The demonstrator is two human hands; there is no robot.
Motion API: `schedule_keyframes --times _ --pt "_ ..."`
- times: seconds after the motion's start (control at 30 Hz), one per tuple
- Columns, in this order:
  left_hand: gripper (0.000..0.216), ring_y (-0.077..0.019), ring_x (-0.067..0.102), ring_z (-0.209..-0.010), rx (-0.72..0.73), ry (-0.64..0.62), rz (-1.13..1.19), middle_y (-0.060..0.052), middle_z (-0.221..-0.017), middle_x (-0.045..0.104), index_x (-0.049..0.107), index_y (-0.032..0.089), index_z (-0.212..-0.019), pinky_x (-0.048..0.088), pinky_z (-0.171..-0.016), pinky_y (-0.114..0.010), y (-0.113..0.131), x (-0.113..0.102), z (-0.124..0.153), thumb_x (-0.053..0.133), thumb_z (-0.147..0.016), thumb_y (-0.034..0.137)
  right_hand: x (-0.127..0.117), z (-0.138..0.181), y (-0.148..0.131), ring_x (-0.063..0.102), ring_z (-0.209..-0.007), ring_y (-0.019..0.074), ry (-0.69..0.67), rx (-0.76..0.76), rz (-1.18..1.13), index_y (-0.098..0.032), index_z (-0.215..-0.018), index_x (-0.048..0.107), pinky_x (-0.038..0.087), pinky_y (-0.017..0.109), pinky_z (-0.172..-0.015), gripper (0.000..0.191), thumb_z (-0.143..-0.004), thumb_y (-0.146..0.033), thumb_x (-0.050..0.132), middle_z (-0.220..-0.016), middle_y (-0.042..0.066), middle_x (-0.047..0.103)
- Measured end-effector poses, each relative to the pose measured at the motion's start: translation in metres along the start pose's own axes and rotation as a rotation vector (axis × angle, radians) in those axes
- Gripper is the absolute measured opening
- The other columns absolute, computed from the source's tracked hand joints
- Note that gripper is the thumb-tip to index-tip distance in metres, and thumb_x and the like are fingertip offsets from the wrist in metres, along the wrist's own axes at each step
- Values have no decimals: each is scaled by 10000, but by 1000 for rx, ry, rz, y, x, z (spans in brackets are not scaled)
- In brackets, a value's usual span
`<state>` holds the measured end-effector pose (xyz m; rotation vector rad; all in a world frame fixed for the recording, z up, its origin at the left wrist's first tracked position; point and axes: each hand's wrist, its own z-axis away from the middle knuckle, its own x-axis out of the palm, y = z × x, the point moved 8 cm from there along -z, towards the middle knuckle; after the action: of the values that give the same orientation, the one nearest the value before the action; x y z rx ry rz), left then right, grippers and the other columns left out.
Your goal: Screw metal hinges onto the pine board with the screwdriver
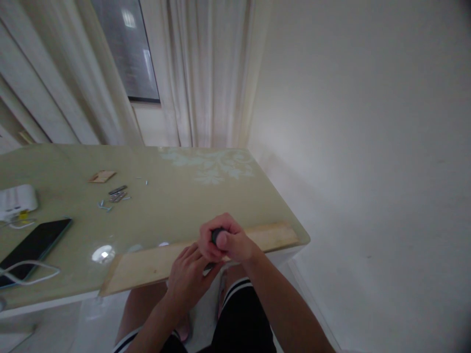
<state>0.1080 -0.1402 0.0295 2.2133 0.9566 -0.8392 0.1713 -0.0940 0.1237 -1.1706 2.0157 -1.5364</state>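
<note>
My right hand (pixel 225 241) is closed in a fist round a dark round handle (pixel 218 236), held upright over a long pale wooden board (pixel 147 267) that lies along the near edge of the glass-topped table (pixel 176 196). My left hand (pixel 189 274) lies on the board just below and left of the right hand, fingers curled against it. What the handle's lower end touches is hidden by my hands.
Small metal screws and fittings (pixel 114 196) and a small wooden piece (pixel 102 176) lie mid-table. A dark phone (pixel 35 242) with a white cable (pixel 29 274) and a white box (pixel 16 200) sit at the left. Curtains and a window stand behind; a bare wall is on the right.
</note>
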Motion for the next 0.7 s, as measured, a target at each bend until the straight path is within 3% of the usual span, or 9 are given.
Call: schedule_keyframes --times 0.07,0.17,0.23,0.33,0.43,0.5,0.6,0.7 --pt "195 -243 701 -848 -1 -4 13 -38 -853 774 753 263 -916 521 -765 -371 0 1 0 612 -1012 358 0 -2 -1 392 -447 98 -160 19 -111 -214 -612 552 298 250 -462 548 -790 -674 793 -505 -57 461" --pt "214 -221 698 -858 -9 -31 55 -25 -891 779 739 258 -906 521 -793 -363 1 4 -2 592 -1034 345 -9 -5 -3 296 -397 69 -106 12 -208 -215 -647 524 234 228 -435 466 -877 -545 761 -477 -95 406" --pt "234 -213 695 -853 -10 -37 73 -22 -890 776 725 252 -862 525 -796 -359 1 4 -3 598 -1034 347 -12 -4 -5 336 -423 71 10 12 -158 -208 -699 537 265 226 -453 417 -913 -510 730 -533 -81 467" --pt "220 -218 703 -887 -13 -32 97 -27 -939 789 739 252 -884 542 -803 -359 1 2 -4 600 -1028 343 -18 8 -9 488 -601 101 312 29 74 -201 -821 576 384 236 -569 372 -956 -530 684 -723 -32 564" --pt "223 -222 715 -930 -22 2 129 -29 -986 805 763 261 -895 561 -812 -357 2 -3 -6 577 -1017 281 -18 27 -12 470 -678 112 573 14 221 -220 -937 557 400 242 -629 348 -993 -554 637 -787 -38 530" --pt "252 -221 717 -902 -27 32 132 -29 -941 806 774 264 -872 566 -789 -353 3 -7 -7 561 -1003 242 -13 34 -12 433 -666 110 641 -55 244 -219 -909 542 373 244 -612 358 -1005 -554 622 -760 -43 492" --pt "264 -222 709 -855 -22 42 119 -28 -858 793 780 269 -847 563 -747 -348 3 -10 -8 560 -988 232 -9 34 -8 364 -581 96 654 -149 180 -217 -792 505 310 245 -539 427 -975 -570 659 -655 -62 445" --pt "282 -214 694 -790 -24 26 99 -18 -781 772 766 277 -800 549 -713 -337 2 -7 -7 572 -1005 287 -11 18 -2 295 -478 69 512 -94 24 -219 -712 477 251 234 -467 513 -906 -634 708 -565 -84 419"
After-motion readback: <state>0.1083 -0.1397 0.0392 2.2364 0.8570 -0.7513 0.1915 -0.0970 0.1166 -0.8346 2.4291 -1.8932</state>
